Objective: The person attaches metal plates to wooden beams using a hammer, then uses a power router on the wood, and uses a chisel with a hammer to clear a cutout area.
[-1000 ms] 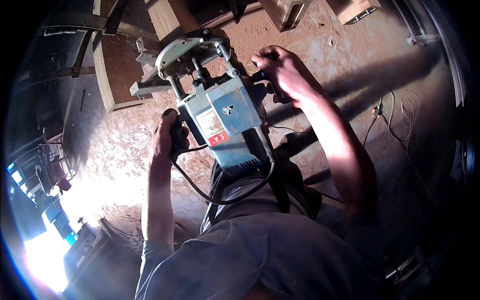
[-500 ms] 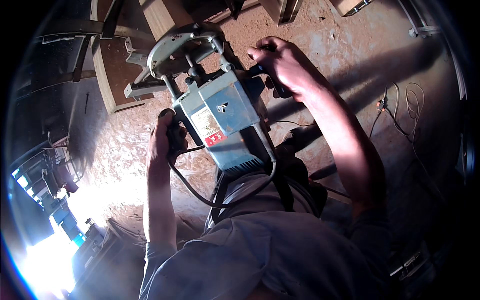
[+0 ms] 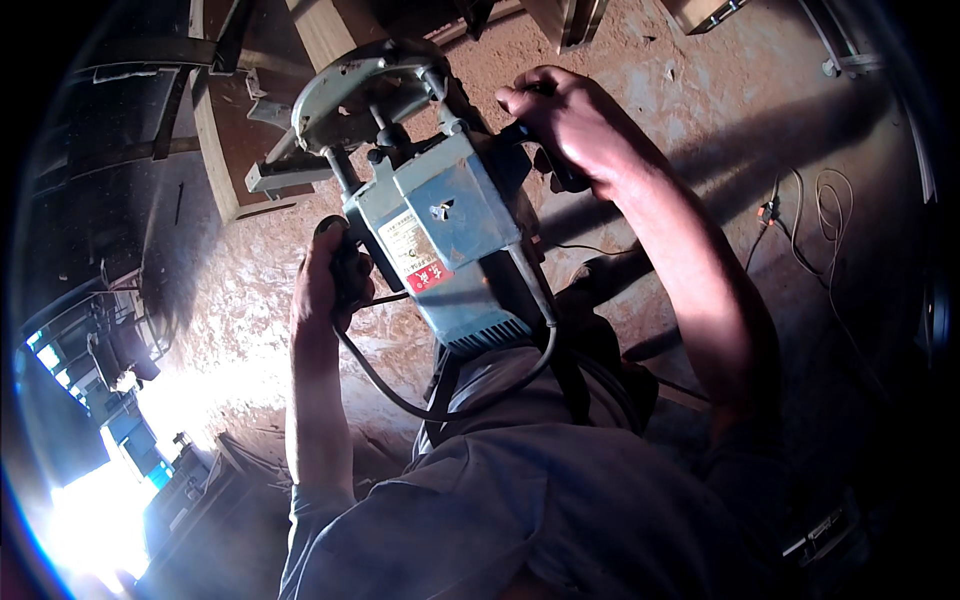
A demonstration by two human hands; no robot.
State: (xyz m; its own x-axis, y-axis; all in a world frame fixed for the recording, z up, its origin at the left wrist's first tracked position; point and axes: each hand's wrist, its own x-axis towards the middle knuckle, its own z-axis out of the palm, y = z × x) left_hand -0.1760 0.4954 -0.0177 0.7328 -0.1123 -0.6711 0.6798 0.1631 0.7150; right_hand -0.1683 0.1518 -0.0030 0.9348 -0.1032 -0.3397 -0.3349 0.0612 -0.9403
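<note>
Raised slightly since the earlier frame, the blue router [image 3: 440, 235] hangs above the sawdust-covered floor [image 3: 700, 120], its long axis running from far-left base to near-right motor. Left hand [image 3: 325, 285] and right hand [image 3: 570, 125] each clasp a side handle, equally near.

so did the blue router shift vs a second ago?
Cannot tell. The blue router sits slightly higher in frame, but the wooden board beside it rose equally, so the camera probably moved. Left hand and right hand keep their grip.
</note>
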